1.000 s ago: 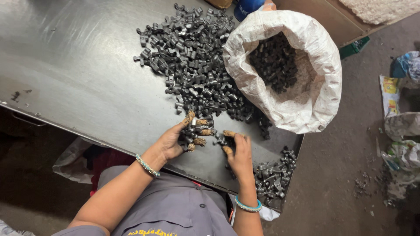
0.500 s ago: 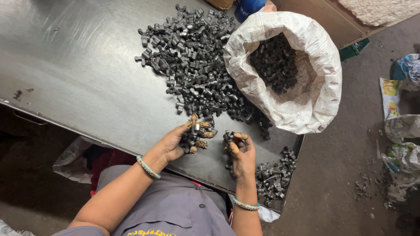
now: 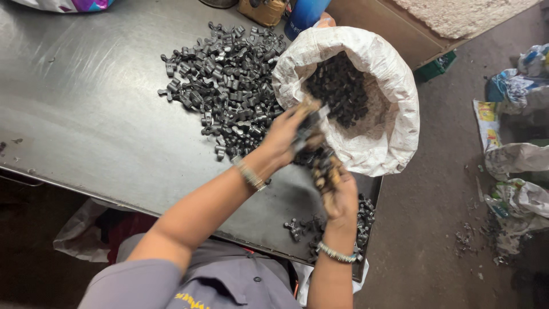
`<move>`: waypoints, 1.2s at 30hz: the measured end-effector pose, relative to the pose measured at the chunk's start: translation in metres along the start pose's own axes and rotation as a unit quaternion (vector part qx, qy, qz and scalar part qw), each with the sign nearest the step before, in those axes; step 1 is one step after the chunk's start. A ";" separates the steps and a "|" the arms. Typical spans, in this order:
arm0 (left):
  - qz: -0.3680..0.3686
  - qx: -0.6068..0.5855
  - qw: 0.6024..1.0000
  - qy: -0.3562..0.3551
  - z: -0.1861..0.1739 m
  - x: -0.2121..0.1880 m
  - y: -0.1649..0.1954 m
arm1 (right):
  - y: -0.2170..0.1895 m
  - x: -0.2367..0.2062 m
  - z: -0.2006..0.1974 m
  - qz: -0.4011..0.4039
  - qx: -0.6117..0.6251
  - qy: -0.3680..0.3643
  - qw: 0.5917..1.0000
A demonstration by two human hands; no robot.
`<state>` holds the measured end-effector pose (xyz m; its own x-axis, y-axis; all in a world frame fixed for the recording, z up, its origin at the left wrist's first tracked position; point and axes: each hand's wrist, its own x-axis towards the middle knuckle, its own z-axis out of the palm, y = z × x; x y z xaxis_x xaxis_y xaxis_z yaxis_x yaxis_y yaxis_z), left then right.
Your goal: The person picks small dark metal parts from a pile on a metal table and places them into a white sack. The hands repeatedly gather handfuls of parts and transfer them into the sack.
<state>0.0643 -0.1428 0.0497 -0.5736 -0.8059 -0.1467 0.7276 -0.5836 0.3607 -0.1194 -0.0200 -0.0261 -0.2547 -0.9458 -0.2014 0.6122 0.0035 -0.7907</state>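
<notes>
Single head cam, looking steeply down from above the person's chest at the metal table (image 3: 86, 114). Mid-range: forearms, table edge and floor at right all in frame. No second view.

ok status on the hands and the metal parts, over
Left hand shut on metal parts at the sack rim. Right hand shut on more, just below the sack. Loose pile on the table. Nothing blocking.

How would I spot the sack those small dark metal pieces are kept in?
Find the grey steel table; at its right edge, beside the loose heap of small dark metal parts, stands a white woven sack. Its rolled-down rim and the dark parts filling it set it apart from the crumpled bags on the floor.
</notes>
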 end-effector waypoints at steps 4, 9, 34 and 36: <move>0.056 0.095 0.989 -0.099 0.034 0.047 0.002 | -0.032 0.036 0.012 -0.087 -0.013 0.041 0.995; 0.169 0.384 0.901 -0.114 -0.006 0.013 0.024 | -0.037 0.039 0.031 -0.176 -0.143 0.056 0.972; 0.235 0.770 0.568 0.170 -0.091 -0.110 0.041 | 0.071 -0.024 0.036 -0.098 -0.016 -0.002 0.995; 0.221 0.758 0.592 0.165 -0.090 -0.112 0.037 | 0.071 -0.026 0.033 -0.094 -0.017 0.011 0.995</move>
<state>0.1893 -0.0830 -0.0035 -0.1662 -0.9680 0.1878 -0.5372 0.2486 0.8060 -0.0447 -0.0055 -0.0577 -0.3788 -0.9235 -0.0601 0.5266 -0.1617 -0.8346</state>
